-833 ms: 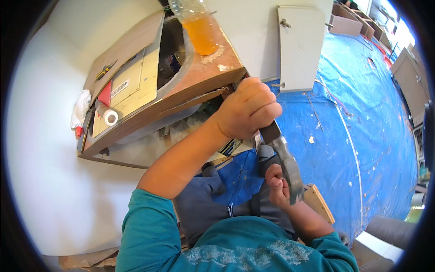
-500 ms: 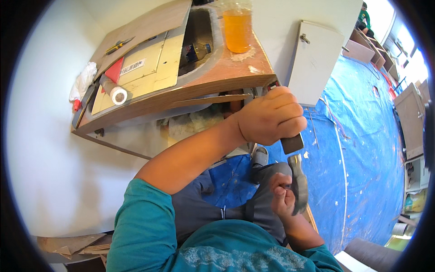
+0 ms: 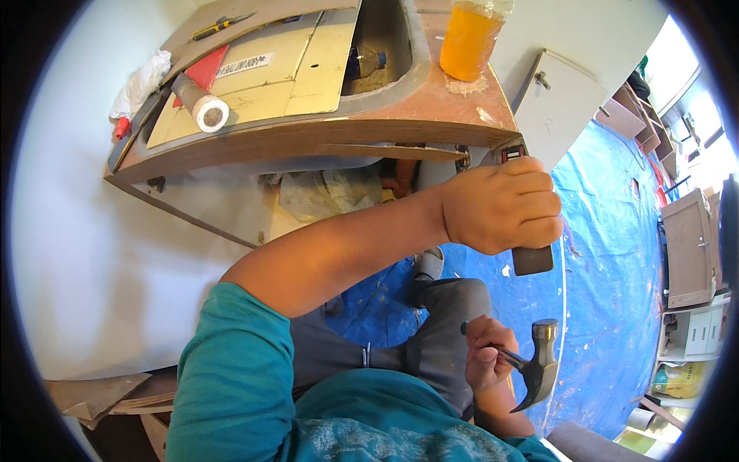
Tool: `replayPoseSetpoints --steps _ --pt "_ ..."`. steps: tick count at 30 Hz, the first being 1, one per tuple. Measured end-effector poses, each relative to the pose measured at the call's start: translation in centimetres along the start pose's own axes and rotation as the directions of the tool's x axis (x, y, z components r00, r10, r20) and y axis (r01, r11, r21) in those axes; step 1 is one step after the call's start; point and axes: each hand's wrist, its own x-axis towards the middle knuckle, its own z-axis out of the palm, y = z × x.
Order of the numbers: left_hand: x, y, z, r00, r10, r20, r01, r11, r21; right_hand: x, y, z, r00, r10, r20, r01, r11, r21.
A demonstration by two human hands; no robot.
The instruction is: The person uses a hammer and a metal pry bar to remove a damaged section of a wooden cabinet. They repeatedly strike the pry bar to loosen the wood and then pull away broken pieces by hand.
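Note:
My left hand [image 3: 504,206] is closed round a dark, blunt-ended tool [image 3: 533,261], held by the near right corner of the wooden cabinet [image 3: 369,131]. A black and red part shows above my fist; the tool's exact kind is hidden by my fingers. Lower down, beside my right knee, my right hand [image 3: 489,350] grips a claw hammer [image 3: 542,362] by its thin handle. The hammer's metal head points to the right, apart from the tool. A thin strip of wood hangs loose under the cabinet's top edge.
On the cabinet stand a bottle of orange liquid [image 3: 471,42], a cream panel [image 3: 308,85], a roll [image 3: 202,106] and a yellow cutter [image 3: 219,27]. A blue sheet [image 3: 608,269] covers the floor. A white door panel [image 3: 558,108] leans at the wall.
My view has shifted, so the cabinet looks nearer. The hammer has swung away from the left-hand tool and turned, with its head now out to the right. Both hands keep their grip.

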Motion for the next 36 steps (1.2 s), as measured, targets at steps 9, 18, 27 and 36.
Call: replayPoseSetpoints --steps 9,18,27,36 --pt "0.0 -0.1 0.1 1.000 -0.002 0.026 0.003 0.999 -0.033 0.8 -1.5 -0.5 0.996 0.035 0.082 -0.021 0.986 -0.166" --pt "0.6 -0.8 -0.7 0.984 -0.016 0.177 0.036 0.993 -0.109 -2.1 1.1 -1.5 0.966 0.260 -0.004 -0.251 0.927 -0.278" --pt "0.7 -0.4 -0.7 0.982 -0.058 0.180 0.064 0.998 -0.028 -3.7 6.3 -1.6 0.862 0.497 -0.099 -0.495 0.867 0.046" --pt "1.7 -0.2 -0.8 0.962 0.029 0.271 -0.034 0.999 0.013 -4.2 8.2 -4.0 0.851 0.523 -0.045 -0.514 0.848 0.132"
